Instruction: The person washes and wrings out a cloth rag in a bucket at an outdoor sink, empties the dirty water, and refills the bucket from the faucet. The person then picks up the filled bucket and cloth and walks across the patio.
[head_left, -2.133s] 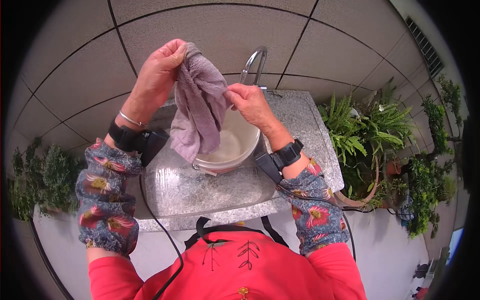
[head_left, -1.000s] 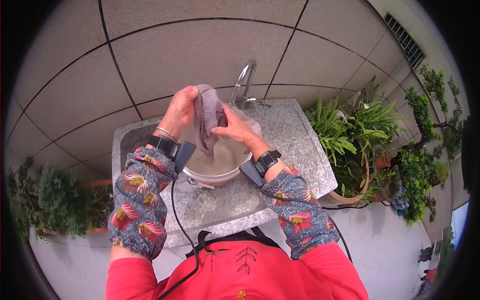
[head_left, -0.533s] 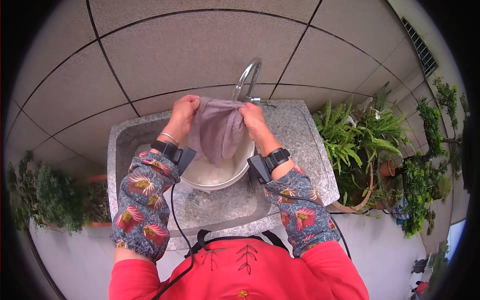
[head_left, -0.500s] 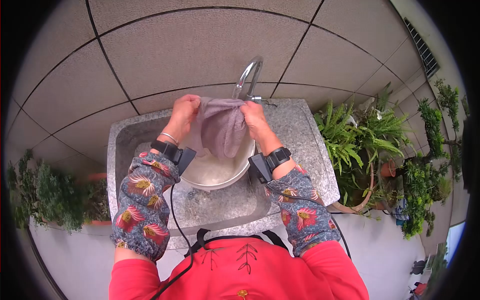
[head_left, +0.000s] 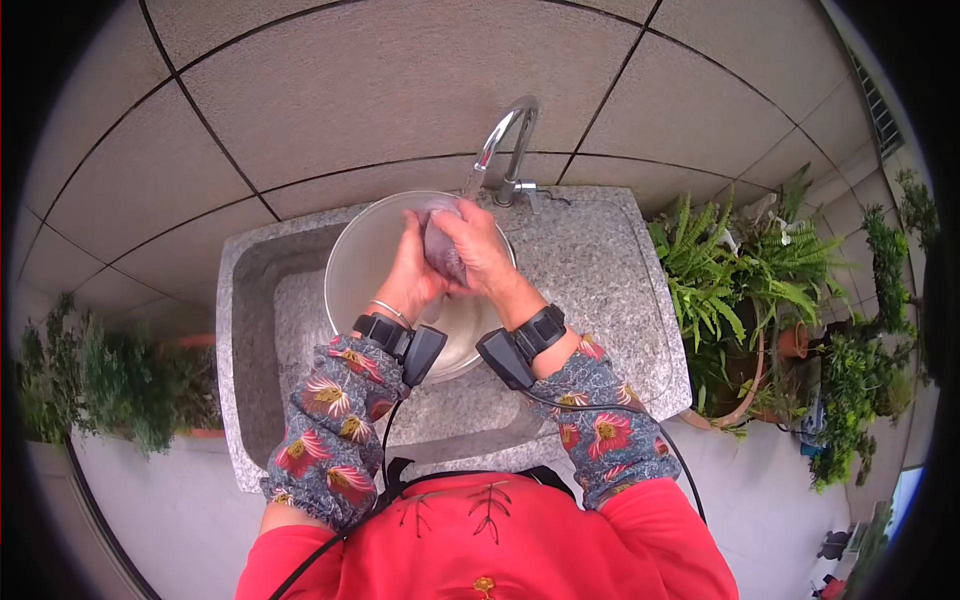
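Cloth (head_left: pixel 441 248), bunched up, is what I have pressed between the left hand (head_left: pixel 411 277) and the right hand (head_left: pixel 484 250), fingers curled around it, over the mouth of the white bucket (head_left: pixel 358 262). Its rim passes beneath my wrists; the stone sink's (head_left: pixel 297 310) left wall stands well apart from it. Water runs from the tap (head_left: pixel 523 150) at the far side; I can't tell the bucket's water level.
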